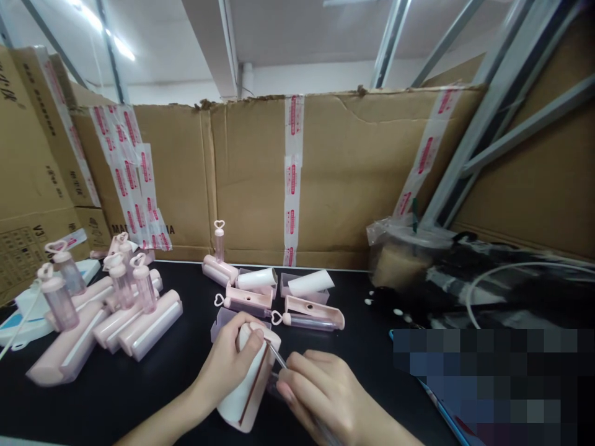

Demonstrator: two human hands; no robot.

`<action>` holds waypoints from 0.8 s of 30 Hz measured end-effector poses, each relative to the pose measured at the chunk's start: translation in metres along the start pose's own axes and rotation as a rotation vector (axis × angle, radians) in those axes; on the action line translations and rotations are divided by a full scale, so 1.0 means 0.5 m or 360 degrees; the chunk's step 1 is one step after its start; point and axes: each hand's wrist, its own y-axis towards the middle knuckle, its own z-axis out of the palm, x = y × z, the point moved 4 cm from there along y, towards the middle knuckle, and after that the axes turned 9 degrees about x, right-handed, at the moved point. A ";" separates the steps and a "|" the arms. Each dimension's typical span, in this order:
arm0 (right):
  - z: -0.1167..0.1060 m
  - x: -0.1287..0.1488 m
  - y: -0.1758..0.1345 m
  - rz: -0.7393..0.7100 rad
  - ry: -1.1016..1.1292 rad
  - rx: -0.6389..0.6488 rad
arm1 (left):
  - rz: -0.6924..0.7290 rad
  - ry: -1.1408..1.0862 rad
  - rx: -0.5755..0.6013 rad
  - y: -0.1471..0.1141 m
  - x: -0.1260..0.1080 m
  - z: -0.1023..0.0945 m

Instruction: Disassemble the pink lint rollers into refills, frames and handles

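My left hand point(229, 354) is closed around a pale pink lint roller point(258, 391), tilted upright, with a white roll along its left side and a dark slit along its front. My right hand point(328, 387) grips a thin metal tool point(277, 355); its tip meets the roller near the top of the slit. The tool's exact kind is hidden by my fingers. Just beyond lie two opened pink roller casings point(316, 308) with heart-loop handles, and two loose white rolls point(304, 283) resting on translucent covers. Another translucent cover point(222, 322) sits partly behind my left hand.
Several pink rollers with upright heart-loop handles point(151, 325) stand at the left, and one more point(219, 263) at the back. A bagged drink cup point(402, 260) and dark clutter occupy the right, near a blue-edged device point(444, 406). Cardboard walls point(251, 173) enclose the black table.
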 end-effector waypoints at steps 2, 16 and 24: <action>0.006 -0.001 -0.003 0.0011 -0.0002 -0.0038 | 0.0013 -0.0013 0.0015 -0.002 -0.003 -0.001; 0.024 -0.005 -0.005 -0.0043 -0.0122 -0.0063 | 0.0043 -0.0109 -0.0164 -0.001 0.004 -0.011; -0.055 -0.069 -0.032 0.0423 0.0705 -0.0685 | -0.0126 -0.0638 -0.0282 0.004 0.006 -0.014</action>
